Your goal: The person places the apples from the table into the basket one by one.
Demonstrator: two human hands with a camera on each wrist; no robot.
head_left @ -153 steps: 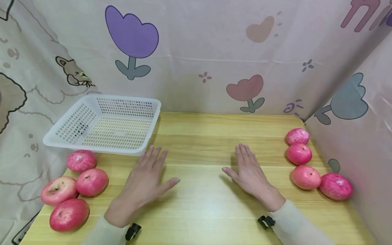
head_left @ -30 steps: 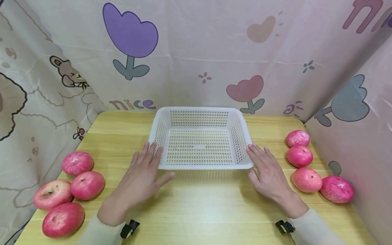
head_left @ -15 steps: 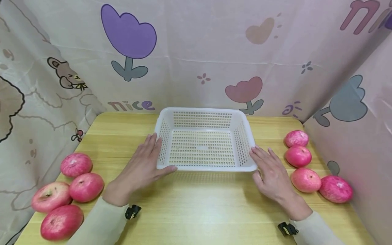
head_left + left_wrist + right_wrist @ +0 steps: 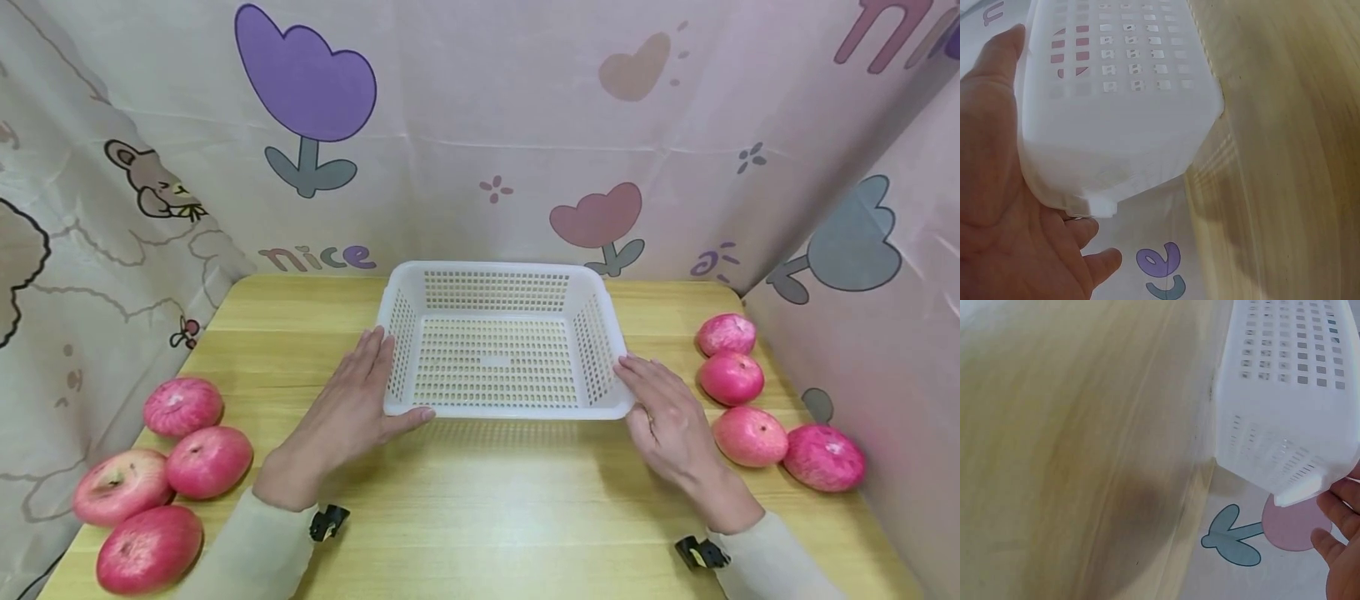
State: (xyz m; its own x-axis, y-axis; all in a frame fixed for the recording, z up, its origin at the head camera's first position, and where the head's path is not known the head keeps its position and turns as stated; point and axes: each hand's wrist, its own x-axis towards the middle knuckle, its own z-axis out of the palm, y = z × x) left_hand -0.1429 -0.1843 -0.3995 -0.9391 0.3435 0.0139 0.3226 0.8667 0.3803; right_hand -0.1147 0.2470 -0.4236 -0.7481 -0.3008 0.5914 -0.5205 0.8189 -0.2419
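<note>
A white plastic basket [image 4: 501, 412] with perforated walls and base stands at the middle back of the wooden table, with nothing in it. My left hand [image 4: 347, 408] lies against its left side, the fingers fairly straight along the rim and the thumb by the front left corner. In the left wrist view, the palm faces the basket wall [image 4: 1116, 122]. At the opposite end, my right hand [image 4: 671, 425] touches the right rim with extended fingers, its thumb near the front right corner. The right wrist view shows those fingertips [image 4: 1341, 500] beside the basket's corner, partly cut off.
Several pink-red apples [image 4: 210, 461] cluster at the table's left edge. Several more apples [image 4: 750, 436] line the right edge, close to my right hand. A patterned curtain [image 4: 480, 100] hangs behind the table [image 4: 487, 517] and along both sides.
The basket has gone from the back left to the middle, with both hands now at its ends. Over the last half second it barely moves; my right fingers have drawn closer together.
</note>
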